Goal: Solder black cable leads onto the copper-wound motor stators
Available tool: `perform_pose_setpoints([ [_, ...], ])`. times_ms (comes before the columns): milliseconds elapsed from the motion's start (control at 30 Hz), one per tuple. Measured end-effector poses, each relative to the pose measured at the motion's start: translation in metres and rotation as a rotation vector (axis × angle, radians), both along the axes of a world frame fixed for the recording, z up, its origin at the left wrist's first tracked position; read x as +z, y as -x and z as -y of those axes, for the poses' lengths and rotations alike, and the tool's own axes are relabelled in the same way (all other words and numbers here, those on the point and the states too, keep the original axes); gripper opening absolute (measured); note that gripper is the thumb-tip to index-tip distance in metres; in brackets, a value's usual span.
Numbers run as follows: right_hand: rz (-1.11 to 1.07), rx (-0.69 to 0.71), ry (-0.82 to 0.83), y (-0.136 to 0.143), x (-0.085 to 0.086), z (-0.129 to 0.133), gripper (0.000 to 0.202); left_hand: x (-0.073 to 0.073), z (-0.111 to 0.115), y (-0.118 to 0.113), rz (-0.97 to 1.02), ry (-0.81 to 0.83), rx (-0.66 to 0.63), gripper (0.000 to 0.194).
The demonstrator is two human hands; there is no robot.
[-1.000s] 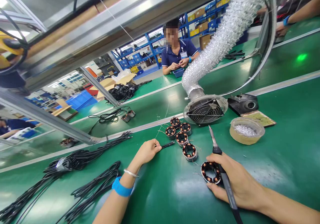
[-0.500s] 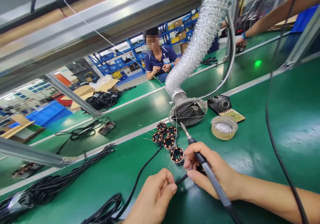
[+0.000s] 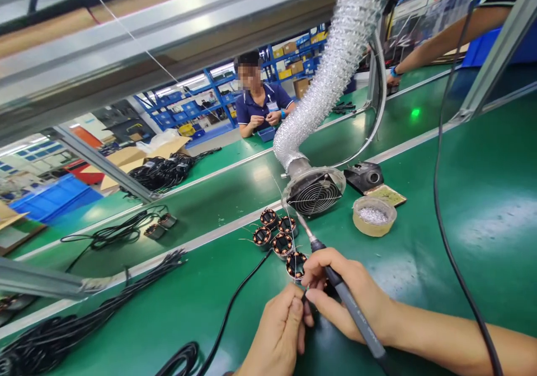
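My right hand is closed around a soldering iron, whose metal tip points up and away toward the fume extractor fan. The thumb and fingertips of that hand also meet at the end of a black cable, close to thin wires. Beside it my left hand is closed in a pinch on this cable, its fingertips almost touching the right ones. Just beyond the hands stand several motor stators with copper windings. Another stator is mostly hidden behind my right fingers.
The fume extractor fan hangs from a silver duct. A round tub of solder wire bits and a soldering iron stand lie right. Cable bundles lie left. Across the belt sits a co-worker; another person's arm reaches in.
My left hand has moved right and slightly up, bringing the cable end up to my right fingertips. The soldering iron stays in my right hand. The camera view has shifted slightly.
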State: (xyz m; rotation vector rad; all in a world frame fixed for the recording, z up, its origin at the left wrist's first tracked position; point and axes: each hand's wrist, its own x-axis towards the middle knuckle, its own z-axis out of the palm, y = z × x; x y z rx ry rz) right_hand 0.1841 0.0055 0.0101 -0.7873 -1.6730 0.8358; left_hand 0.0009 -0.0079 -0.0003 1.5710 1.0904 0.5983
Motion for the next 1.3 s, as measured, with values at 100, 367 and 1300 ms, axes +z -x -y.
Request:
perform_pose_setpoints([
  [100, 0.004, -0.001, 0.084, 0.000, -0.002, 0.001, 0.034, -0.001, 0.001, -0.002, 0.018, -0.061, 0.024, 0.054],
  [367, 0.016, 0.014, 0.046, 0.008, -0.004, 0.008, 0.027, 0.000, 0.008, -0.008, 0.169, 0.006, 0.038, 0.046],
  [1300, 0.153, 0.103, -0.251, -0.012, -0.004, -0.009, 0.022, 0.030, -0.003, 0.007, -0.171, -0.051, -0.091, 0.026],
])
